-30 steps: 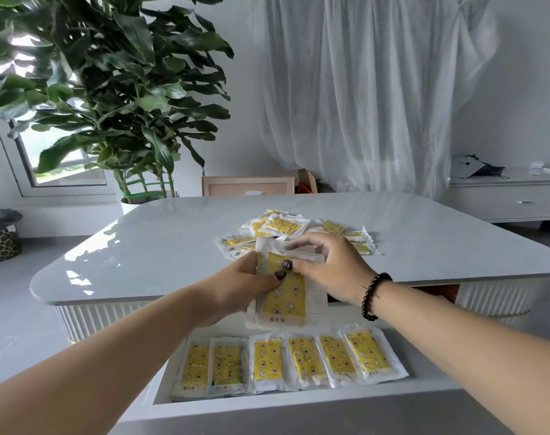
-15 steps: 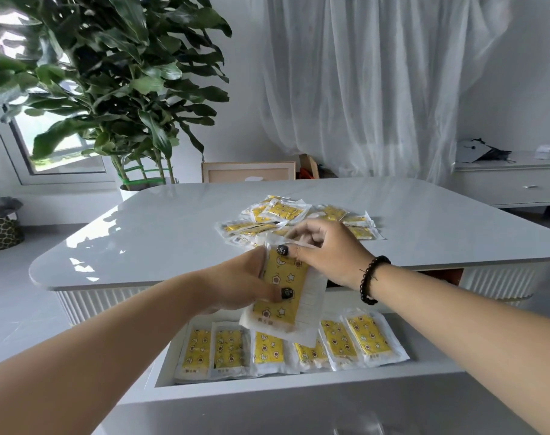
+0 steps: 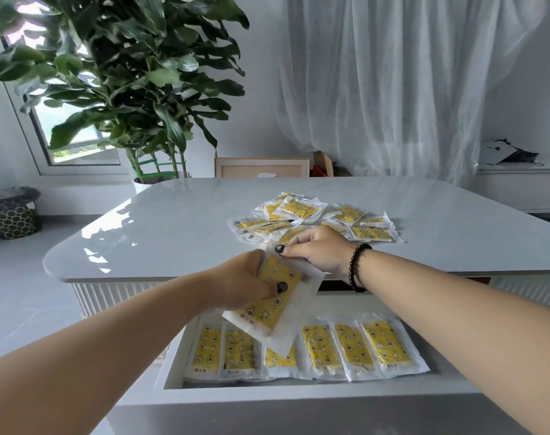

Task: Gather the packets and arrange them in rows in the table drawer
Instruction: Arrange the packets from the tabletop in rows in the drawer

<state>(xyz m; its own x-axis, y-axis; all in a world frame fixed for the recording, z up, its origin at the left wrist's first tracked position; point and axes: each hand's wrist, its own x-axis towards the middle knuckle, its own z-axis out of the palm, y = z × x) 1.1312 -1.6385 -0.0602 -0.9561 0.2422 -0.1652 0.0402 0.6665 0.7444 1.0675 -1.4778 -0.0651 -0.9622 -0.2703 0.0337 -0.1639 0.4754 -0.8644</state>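
**Packets Held Over the Open Drawer**

Reaching forward from the lower left, the left hand (image 3: 242, 282) gripped a small stack of yellow packets (image 3: 275, 301), thumb pressed across the printed face and the other fingers curled out of sight beneath. The stack hung tilted, its lower end dipping over the open table drawer (image 3: 299, 392) and its upper end near the table's front edge. The right hand (image 3: 317, 251) lay just beyond it, knuckles up and fingers bent, its dark-nailed fingertip touching the top edge of the held stack. Whether it actually pinched that edge could not be made out. A dark beaded bracelet (image 3: 357, 266) circled the right wrist.

Inside the drawer, 6 packets formed 1 row (image 3: 355, 348) along the front, lying flat side by side. The held stack covered most of the 3rd one. On the white table (image 3: 160, 224), a loose pile of packets (image 3: 317, 219) lay just beyond the right hand, overlapping at all angles.

Behind the table stood a large leafy plant (image 3: 126, 73) in a white pot, a framed board (image 3: 261, 167) leaning upright, and a sheer curtain (image 3: 393, 83). A sideboard (image 3: 525, 186) was cut off at the right edge, and a patterned basket (image 3: 16, 219) sat on the floor at far left. The back of the drawer was hidden by both hands and the stack.
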